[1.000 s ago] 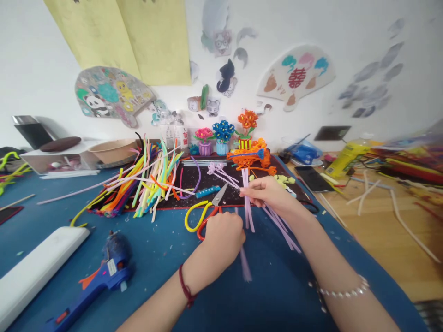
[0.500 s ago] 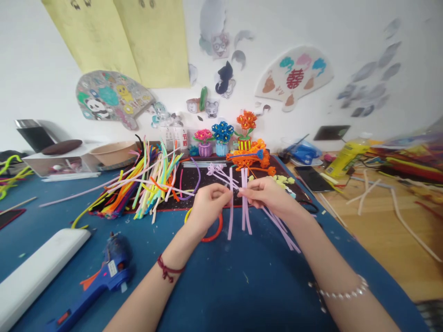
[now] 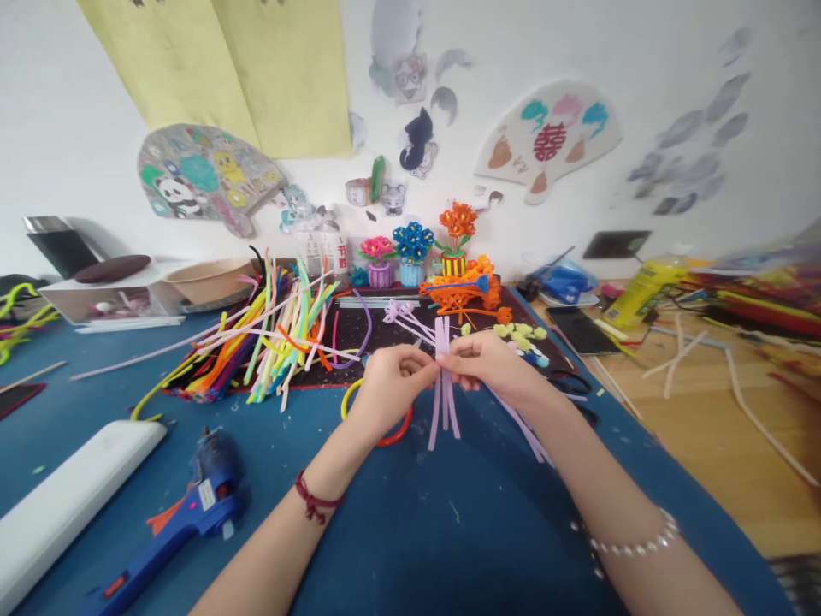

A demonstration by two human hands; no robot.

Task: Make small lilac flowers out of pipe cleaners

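Both my hands meet over the blue mat (image 3: 462,530), pinching a small bundle of short lilac pipe cleaners (image 3: 442,402) held upright. My left hand (image 3: 388,385), with a red cord at the wrist, grips the bundle from the left with closed fingers. My right hand (image 3: 491,364), with a bead bracelet at the wrist, pinches the same bundle from the right. More lilac stems (image 3: 526,432) lie under my right forearm. Scissors with red and yellow loops (image 3: 391,428) lie just beneath my left hand.
A heap of coloured pipe cleaners (image 3: 275,338) lies left of centre. A blue glue gun (image 3: 186,522) and a white block (image 3: 64,496) sit at front left. Small pipe-cleaner flower pots (image 3: 414,252) and an orange piece (image 3: 465,291) stand at the back. A phone (image 3: 581,329) lies to the right.
My left hand rose from the mat with one lilac stem and brought it to the bundle in my right hand. Now both hands pinch the stems together.
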